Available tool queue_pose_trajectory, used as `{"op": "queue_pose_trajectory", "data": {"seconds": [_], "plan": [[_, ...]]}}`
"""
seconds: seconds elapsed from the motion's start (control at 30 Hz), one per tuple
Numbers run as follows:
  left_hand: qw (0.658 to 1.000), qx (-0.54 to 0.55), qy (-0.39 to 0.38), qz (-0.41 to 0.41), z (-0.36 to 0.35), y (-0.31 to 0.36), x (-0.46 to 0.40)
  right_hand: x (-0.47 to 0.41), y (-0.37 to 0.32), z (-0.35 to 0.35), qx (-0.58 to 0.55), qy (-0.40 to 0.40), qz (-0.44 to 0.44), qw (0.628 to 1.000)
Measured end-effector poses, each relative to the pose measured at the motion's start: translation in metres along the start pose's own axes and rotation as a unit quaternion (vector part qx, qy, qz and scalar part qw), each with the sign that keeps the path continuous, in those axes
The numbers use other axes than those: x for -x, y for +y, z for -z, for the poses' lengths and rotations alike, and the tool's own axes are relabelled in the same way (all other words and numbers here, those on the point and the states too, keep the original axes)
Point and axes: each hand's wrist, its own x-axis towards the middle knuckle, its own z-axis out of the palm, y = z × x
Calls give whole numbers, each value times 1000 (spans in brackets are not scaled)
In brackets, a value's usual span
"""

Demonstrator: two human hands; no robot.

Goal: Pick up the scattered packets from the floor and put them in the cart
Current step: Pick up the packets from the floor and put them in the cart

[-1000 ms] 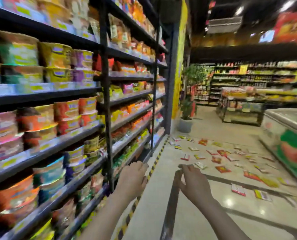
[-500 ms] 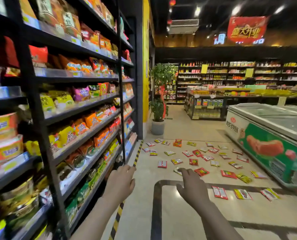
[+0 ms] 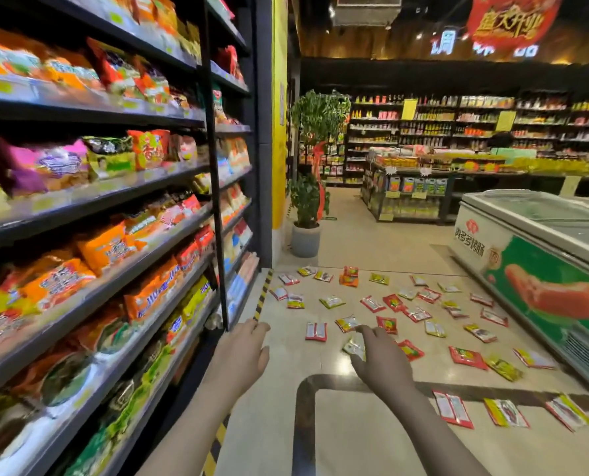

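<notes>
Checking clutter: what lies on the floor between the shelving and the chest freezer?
Head view: scattered packets cover the floor between the shelving and chest freezer.

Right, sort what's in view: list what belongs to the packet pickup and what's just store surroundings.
Job:
scattered packets on the floor
left hand, empty
right hand, empty
No cart is in view.

Surroundings:
snack shelves
chest freezer
potted plant

head view: worn at head height, wide angle, edges bowed | faces forward and slightly down along a shop aisle | nearest: both forearms, left hand [image 3: 241,352], right hand [image 3: 379,359] low centre | shelves [image 3: 114,207] close on left, freezer [image 3: 540,269] right, packets [image 3: 372,304] on floor [image 3: 355,441] mid-distance | single view only
</notes>
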Motion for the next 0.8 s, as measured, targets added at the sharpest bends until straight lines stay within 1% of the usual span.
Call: {"op": "queue_pose_trajectory", "data": {"seconds": [0.1, 0.2, 0.3, 0.33, 0.43, 0.5, 0.6, 0.8], "plan": [[1000, 10, -16, -21, -32, -20, -80, -85, 3, -8, 2, -2, 7, 1000], [999, -30, -13, -32, -57, -39, -150, -164, 4, -21, 1, -12, 13, 1000], [999, 1, -32, 7, -83, -61, -207, -237, 4, -40, -7, -22, 18, 1000], [999, -8, -36, 18, -97, -72, -225, -261, 4, -47, -7, -27, 18, 999], [1000, -16, -8, 19, -132, -106, -283, -335, 2, -71, 1, -34, 19, 999], [999, -33, -1, -2, -157, -133, -329, -390, -1, -90, 10, -41, 20, 999], [998, -59, -5, 1, -190, -172, -407, -481, -15, -114, 2, -44, 11, 999], [999, -33, 4, -23, -257, -238, -570, -658, -42, -153, -21, -51, -9, 998]]}}
